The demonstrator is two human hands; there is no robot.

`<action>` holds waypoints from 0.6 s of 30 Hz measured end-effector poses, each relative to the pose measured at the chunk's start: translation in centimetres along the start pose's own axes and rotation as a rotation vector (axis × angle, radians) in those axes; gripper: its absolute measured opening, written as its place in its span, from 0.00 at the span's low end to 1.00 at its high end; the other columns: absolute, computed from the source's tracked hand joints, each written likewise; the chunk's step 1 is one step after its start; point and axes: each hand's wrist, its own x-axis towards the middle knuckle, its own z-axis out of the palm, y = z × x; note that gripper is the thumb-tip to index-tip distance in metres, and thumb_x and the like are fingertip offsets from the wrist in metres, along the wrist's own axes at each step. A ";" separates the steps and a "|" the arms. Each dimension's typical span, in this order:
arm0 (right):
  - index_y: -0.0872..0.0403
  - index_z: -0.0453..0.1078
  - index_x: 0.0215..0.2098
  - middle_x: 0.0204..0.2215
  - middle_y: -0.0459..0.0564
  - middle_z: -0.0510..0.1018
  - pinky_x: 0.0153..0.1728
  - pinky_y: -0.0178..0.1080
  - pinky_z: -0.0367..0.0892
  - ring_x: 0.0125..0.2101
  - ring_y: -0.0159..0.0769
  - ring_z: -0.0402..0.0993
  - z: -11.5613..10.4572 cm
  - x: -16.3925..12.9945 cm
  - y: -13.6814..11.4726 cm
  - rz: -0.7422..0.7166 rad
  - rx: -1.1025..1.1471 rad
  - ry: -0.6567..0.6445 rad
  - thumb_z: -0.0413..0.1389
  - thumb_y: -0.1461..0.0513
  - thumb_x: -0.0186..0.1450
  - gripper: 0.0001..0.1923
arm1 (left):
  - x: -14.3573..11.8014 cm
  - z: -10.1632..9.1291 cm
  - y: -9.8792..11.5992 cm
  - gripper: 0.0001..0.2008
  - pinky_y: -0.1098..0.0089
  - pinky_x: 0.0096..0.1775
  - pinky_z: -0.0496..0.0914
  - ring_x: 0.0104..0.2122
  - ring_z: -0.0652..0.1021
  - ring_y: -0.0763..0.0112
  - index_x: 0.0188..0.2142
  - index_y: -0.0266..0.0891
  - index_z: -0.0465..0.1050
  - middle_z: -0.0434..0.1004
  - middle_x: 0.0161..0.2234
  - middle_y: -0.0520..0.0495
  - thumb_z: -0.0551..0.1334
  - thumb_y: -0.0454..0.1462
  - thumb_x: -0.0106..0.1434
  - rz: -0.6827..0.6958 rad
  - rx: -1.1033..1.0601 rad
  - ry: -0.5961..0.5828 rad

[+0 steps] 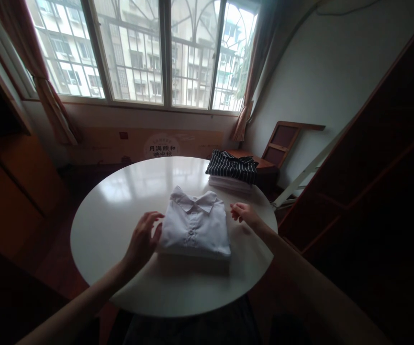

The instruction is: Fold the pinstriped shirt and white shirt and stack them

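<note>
A folded white collared shirt (194, 225) lies on the round white table (120, 211), collar pointing away from me. My left hand (142, 239) rests against the shirt's left edge, fingers spread and touching the fabric. My right hand (244, 212) hovers just off the shirt's right edge with its fingers loosely apart and nothing in it. At the table's far right sits a stack of folded clothes (232, 171) with a dark striped garment on top.
A large barred window (145, 52) with curtains fills the far wall. A cardboard box (149, 143) stands under it. A wooden chair (282, 143) leans at the right, with dark wooden furniture (382, 182) beside it.
</note>
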 end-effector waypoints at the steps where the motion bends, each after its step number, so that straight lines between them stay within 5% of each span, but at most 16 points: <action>1: 0.56 0.63 0.21 0.17 0.47 0.68 0.17 0.32 0.56 0.18 0.30 0.64 0.1 -1.3 -0.3 0.021 0.026 -0.080 0.50 0.45 0.53 0.22 | 0.2 -0.6 -1.1 0.13 0.62 0.38 0.68 0.36 0.73 0.63 0.39 0.36 0.67 0.70 0.38 0.42 0.51 0.40 0.58 -0.116 -0.032 -0.065; 5: 0.57 0.65 0.21 0.18 0.46 0.69 0.20 0.32 0.57 0.19 0.29 0.64 1.5 -5.7 -1.2 0.057 0.038 -0.240 0.52 0.44 0.52 0.24 | 0.4 -1.7 -2.8 0.16 0.66 0.34 0.69 0.32 0.75 0.63 0.34 0.35 0.70 0.75 0.32 0.44 0.56 0.45 0.54 -0.347 -0.286 -0.423; 12: 0.56 0.68 0.25 0.22 0.46 0.70 0.24 0.33 0.58 0.24 0.33 0.65 2.6 -7.7 -0.7 -0.042 -0.115 -0.187 0.54 0.48 0.53 0.19 | 1.2 -0.7 -2.5 0.21 0.74 0.17 0.61 0.16 0.69 0.75 0.36 0.33 0.65 0.73 0.25 0.48 0.60 0.47 0.48 -0.530 -0.466 -0.437; 18: 0.55 0.65 0.23 0.21 0.46 0.68 0.25 0.33 0.59 0.24 0.33 0.64 3.0 -7.8 -0.6 -0.019 -0.090 -0.183 0.51 0.45 0.52 0.21 | 1.5 0.0 -2.1 0.19 0.76 0.18 0.61 0.19 0.69 0.75 0.35 0.37 0.61 0.68 0.24 0.54 0.62 0.41 0.43 -0.586 -0.616 -0.378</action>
